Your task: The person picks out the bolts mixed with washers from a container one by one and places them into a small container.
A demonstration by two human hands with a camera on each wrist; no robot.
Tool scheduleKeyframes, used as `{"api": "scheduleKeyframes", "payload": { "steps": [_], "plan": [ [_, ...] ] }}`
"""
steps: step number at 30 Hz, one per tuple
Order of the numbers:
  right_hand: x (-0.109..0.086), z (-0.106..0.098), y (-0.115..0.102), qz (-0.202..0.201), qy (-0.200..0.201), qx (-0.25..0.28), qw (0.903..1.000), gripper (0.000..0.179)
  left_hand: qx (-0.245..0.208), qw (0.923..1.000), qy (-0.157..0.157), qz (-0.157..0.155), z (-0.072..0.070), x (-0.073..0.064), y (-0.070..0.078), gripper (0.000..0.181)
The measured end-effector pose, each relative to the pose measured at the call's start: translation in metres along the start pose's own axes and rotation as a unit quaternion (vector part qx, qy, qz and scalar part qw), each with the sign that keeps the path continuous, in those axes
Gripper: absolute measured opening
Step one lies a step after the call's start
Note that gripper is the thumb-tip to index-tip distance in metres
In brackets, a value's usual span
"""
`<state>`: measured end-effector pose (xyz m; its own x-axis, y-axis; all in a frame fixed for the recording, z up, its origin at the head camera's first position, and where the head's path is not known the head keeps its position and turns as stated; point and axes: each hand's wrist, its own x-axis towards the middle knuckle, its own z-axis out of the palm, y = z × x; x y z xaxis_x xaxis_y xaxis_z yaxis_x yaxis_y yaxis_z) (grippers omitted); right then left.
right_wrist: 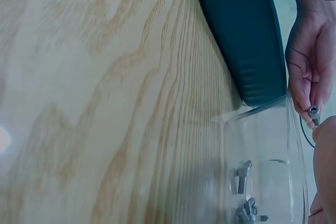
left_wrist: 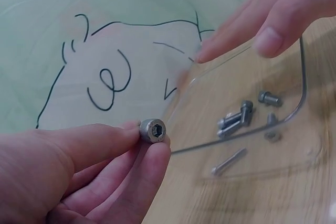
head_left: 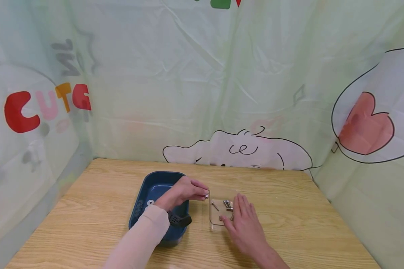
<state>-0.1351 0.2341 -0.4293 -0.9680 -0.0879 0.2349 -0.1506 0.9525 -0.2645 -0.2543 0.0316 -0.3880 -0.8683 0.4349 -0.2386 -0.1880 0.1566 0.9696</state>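
Note:
Between thumb and fingertips, my left hand (head_left: 183, 191) pinches a socket head screw (left_wrist: 153, 130); its hex recess faces the left wrist camera, and the fingers cover most of its shank. That hand is just left of a clear plastic box (head_left: 210, 216). Several metal screws (head_left: 227, 204) lie loose inside the box. My right hand (head_left: 245, 228) is at the box's right side with its fingers extended, partly covering it from the head view. In the left wrist view, the right fingers (left_wrist: 231, 38) lie along the far rim; firm contact is hard to tell.
A dark blue bin (head_left: 138, 209) stands left of the clear box, under the left forearm. A white washer (head_left: 150, 202) shows inside it. Both containers stand on a wooden table (head_left: 289, 209), with a printed curtain (head_left: 138, 93) behind and at the sides.

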Motion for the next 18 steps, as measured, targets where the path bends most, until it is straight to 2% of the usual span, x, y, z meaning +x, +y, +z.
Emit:
{"api": "scheduleKeyframes", "payload": {
  "steps": [7,18],
  "plan": [
    [-0.002,0.003,0.007,-0.001,0.008,-0.010,0.9999,0.076,0.016,0.9998,-0.006,-0.005,0.018,0.005,0.000,0.022],
    [-0.003,0.009,0.011,0.009,0.010,-0.010,0.9999,0.076,0.014,0.9996,-0.024,-0.003,0.041,0.012,0.001,0.024]
  ]
}}
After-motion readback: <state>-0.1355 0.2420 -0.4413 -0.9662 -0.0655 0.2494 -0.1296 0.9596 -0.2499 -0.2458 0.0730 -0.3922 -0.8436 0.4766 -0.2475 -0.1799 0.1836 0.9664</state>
